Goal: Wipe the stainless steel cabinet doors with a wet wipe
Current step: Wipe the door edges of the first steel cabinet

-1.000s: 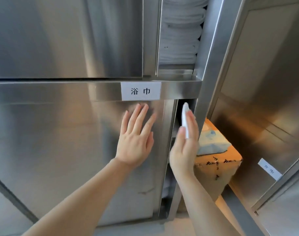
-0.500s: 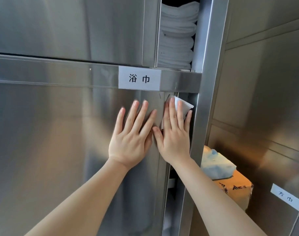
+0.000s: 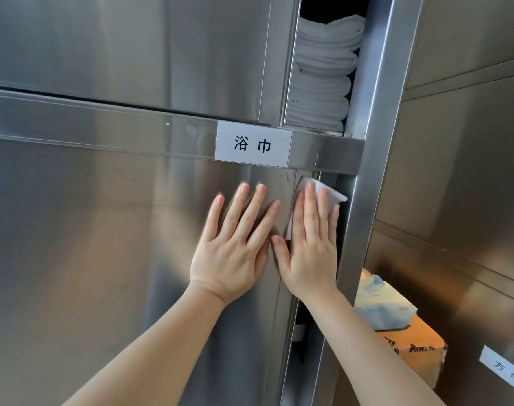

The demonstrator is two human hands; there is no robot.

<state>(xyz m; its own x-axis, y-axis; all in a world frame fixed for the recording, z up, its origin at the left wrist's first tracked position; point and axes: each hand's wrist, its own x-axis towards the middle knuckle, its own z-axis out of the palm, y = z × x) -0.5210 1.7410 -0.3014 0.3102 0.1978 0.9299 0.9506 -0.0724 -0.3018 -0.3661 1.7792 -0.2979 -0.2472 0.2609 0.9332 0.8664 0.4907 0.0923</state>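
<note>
Wet wipe [image 3: 323,190] lies flat under straight-fingered right hand [image 3: 310,247] on door edge [image 3: 291,288]; left hand [image 3: 235,247] spread alongside.

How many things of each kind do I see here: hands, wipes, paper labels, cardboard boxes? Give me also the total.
Hands: 2, left hand and right hand
Wet wipe: 1, under the right hand
Paper labels: 2, one, another
Cardboard box: 1
Total: 6
</note>
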